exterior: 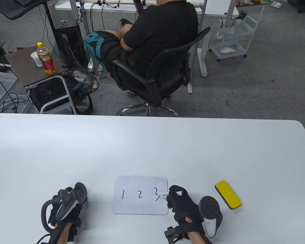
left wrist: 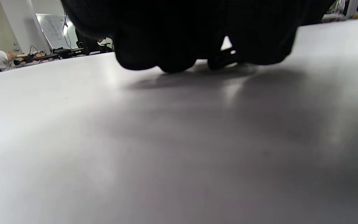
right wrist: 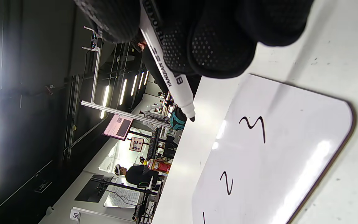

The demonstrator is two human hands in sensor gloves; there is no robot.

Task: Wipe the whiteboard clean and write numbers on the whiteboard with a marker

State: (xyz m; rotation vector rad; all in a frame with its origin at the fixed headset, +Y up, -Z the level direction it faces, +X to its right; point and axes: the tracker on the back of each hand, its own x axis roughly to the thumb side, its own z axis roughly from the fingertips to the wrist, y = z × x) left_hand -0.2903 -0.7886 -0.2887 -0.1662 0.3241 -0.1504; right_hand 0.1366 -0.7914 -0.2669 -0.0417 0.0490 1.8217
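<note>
A small whiteboard (exterior: 139, 195) lies flat near the table's front edge, with 1, 2 and 3 written on it in black. My right hand (exterior: 179, 197) grips a white marker (exterior: 164, 194) at the board's right edge. In the right wrist view the whiteboard (right wrist: 291, 149) shows the 3 and 2, and the marker (right wrist: 169, 74) has its black tip lifted clear of the surface beside the 3. My left hand (exterior: 66, 211) rests on the table left of the board, its curled fingers (left wrist: 172, 40) down on the tabletop and holding nothing.
A yellow eraser (exterior: 228, 194) with a black edge lies to the right of my right hand. Beyond the table's far edge a person sits in a black office chair (exterior: 162, 76). A small side table with a bottle (exterior: 46, 59) stands at the far left.
</note>
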